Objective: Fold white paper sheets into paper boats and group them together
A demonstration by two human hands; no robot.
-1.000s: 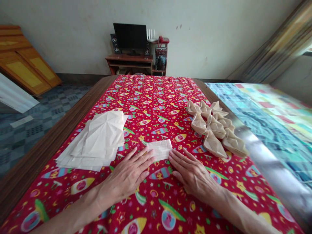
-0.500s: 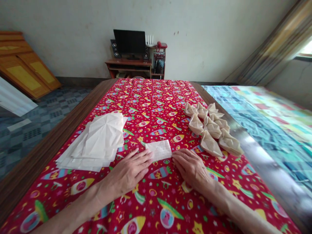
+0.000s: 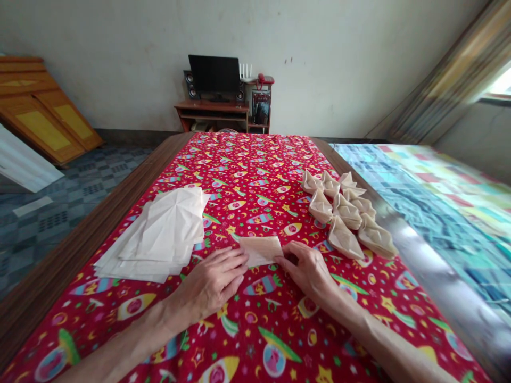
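Note:
A small folded rectangle of thin off-white paper lies between my hands on the red patterned cloth. The fingers of my left hand are stretched out, with the tips resting on the paper's left end. My right hand pinches the right edge between thumb and curled fingers, the thumb at the near corner. On the left sits a loose stack of creased paper sheets. Several folded paper boat shapes stand in a cluster at the right.
Brown table edges border the cloth. A bed with a blue checked cover adjoins the right side. At the far wall stands a desk with a monitor and a red telephone. A wooden cabinet is at left.
My right hand has gone from lying beside the paper to pinching its right edge, thumb at the near corner. The upper face now looks more tan. My left hand stays nearly in place.

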